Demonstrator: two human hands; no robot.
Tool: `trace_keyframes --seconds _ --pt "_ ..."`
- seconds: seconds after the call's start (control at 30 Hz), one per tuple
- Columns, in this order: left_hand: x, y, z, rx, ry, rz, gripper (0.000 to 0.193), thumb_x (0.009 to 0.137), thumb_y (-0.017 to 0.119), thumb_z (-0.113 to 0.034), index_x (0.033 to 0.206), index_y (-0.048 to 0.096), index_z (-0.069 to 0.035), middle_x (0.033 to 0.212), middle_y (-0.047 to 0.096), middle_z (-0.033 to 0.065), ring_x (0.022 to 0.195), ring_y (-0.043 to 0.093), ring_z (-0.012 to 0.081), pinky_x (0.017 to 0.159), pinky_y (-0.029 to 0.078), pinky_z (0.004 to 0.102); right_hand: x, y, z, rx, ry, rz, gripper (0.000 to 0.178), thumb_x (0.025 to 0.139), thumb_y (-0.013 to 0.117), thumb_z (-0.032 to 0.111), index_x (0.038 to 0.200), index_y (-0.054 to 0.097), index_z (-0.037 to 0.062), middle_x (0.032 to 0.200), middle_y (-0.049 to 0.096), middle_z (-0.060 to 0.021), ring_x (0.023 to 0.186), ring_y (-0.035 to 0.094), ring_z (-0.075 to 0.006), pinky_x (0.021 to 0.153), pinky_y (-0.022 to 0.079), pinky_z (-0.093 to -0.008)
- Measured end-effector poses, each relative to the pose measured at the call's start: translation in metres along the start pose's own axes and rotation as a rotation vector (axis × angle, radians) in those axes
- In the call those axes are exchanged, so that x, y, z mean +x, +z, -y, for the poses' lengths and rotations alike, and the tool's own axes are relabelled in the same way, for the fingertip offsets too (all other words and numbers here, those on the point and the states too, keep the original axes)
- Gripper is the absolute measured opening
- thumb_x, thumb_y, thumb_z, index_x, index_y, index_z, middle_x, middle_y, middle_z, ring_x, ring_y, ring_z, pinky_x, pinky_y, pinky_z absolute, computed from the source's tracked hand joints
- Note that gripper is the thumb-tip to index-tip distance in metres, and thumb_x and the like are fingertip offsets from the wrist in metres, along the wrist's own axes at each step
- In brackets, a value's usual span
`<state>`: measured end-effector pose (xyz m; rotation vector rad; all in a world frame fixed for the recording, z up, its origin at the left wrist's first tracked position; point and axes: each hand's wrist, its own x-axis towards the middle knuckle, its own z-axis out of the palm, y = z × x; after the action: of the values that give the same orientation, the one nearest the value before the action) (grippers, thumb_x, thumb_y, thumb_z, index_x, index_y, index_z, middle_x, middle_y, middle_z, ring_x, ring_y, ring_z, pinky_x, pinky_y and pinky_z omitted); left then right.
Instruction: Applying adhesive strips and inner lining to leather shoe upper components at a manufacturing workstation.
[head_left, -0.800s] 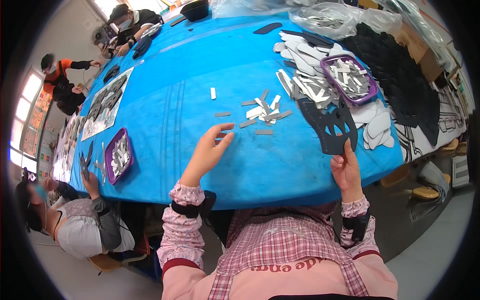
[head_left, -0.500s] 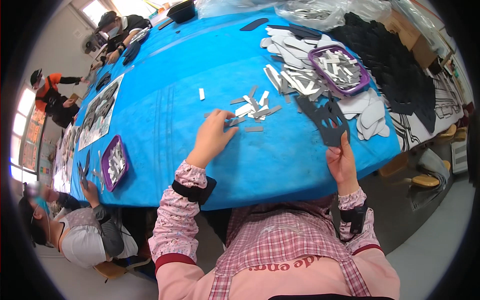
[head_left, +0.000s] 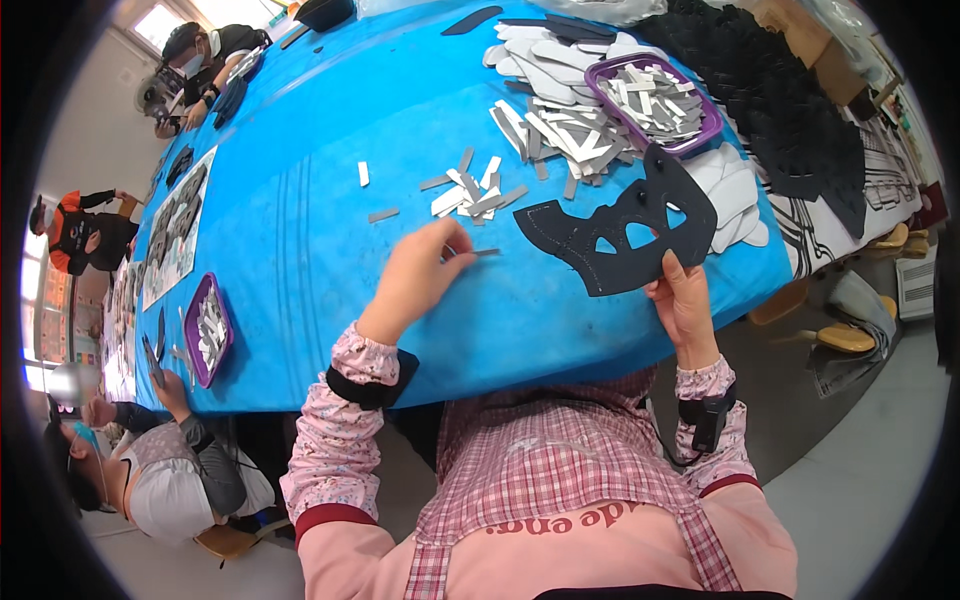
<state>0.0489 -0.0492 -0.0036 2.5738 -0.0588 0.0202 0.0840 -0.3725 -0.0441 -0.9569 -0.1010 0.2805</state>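
Observation:
My right hand [head_left: 685, 300] grips a flat black cut-out piece [head_left: 612, 262] by its lower right edge, thumb on top. This piece has several cut-out openings, pointed ends and a light stitched line along its left side. It is held up over the front of the table. To its left, my left hand [head_left: 415, 275] is low over the blue cloth, fingers curled and closed on the end of a small grey strip [head_left: 486, 252]. Just beyond lies a loose pile of white and grey strips [head_left: 475, 192]. One grey strip [head_left: 383, 215] and one white strip [head_left: 363, 174] lie apart, farther left.
A purple basket of strips [head_left: 712, 128] stands at the right, beside white rounded pieces [head_left: 545, 65] and a heap of black pieces [head_left: 760, 100]. Another purple basket [head_left: 228, 350] is at the left, near a seated person [head_left: 170, 470]. Two more people are at the far left.
My right hand has turned the black piece so its broad face and openings show, reaching farther left. My left hand's fingers have closed in. The whole view has shifted slightly.

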Motion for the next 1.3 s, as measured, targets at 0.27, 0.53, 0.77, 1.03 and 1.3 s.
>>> trace_keyframes --seconds 0.27,0.53,0.77,1.03,1.3 --pt "-0.045 0.037 -0.047 -0.069 0.091 -0.042 0.014 0.078 0.066 -0.018 0.088 0.061 -0.008 0.080 0.059 0.0087 0.075 0.060 0.0282 0.065 0.048 0.0374 0.001 0.002 -0.004 -0.099 -0.001 -0.042 0.022 0.091 0.059 0.018 0.105 0.057 0.0015 0.087 0.062 -0.0035 0.066 0.055 -0.0104 0.056 0.042 -0.0252" --pt "-0.060 0.059 -0.048 -0.034 0.137 -0.236 0.013 0.079 0.065 -0.016 0.090 0.060 -0.011 0.087 0.055 0.0063 0.082 0.056 0.0264 0.066 0.048 0.0363 -0.003 -0.007 -0.011 -0.088 -0.054 -0.086 0.016 0.091 0.059 0.018 0.100 0.057 0.0049 0.080 0.061 -0.0017 0.060 0.056 -0.0097 0.052 0.044 -0.0238" --pt "-0.064 0.062 -0.049 -0.098 0.163 -0.250 0.011 0.078 0.066 -0.013 0.088 0.061 -0.010 0.086 0.055 0.0059 0.078 0.057 0.0260 0.065 0.047 0.0367 0.002 -0.014 -0.015 -0.088 -0.062 -0.032 0.016 0.090 0.060 0.019 0.098 0.058 0.0056 0.076 0.062 -0.0021 0.057 0.056 -0.0092 0.051 0.045 -0.0234" --pt "-0.066 0.067 -0.048 -0.126 0.172 -0.267 0.011 0.079 0.066 -0.013 0.089 0.062 -0.011 0.084 0.056 0.0054 0.077 0.057 0.0257 0.065 0.047 0.0365 0.002 -0.011 -0.014 -0.112 -0.063 -0.019 0.049 0.091 0.059 0.017 0.134 0.041 0.0026 0.076 0.058 0.0010 0.057 0.053 -0.0067 0.051 0.043 -0.0223" --pt "-0.066 0.063 -0.047 -0.156 0.211 -0.262 0.008 0.080 0.065 -0.014 0.087 0.064 -0.013 0.084 0.056 0.0042 0.075 0.057 0.0250 0.064 0.045 0.0360 -0.003 -0.001 -0.001 -0.155 -0.053 0.043 0.061 0.088 0.063 0.018 0.139 0.034 0.0019 0.081 0.057 -0.0001 0.060 0.053 -0.0074 0.054 0.043 -0.0222"
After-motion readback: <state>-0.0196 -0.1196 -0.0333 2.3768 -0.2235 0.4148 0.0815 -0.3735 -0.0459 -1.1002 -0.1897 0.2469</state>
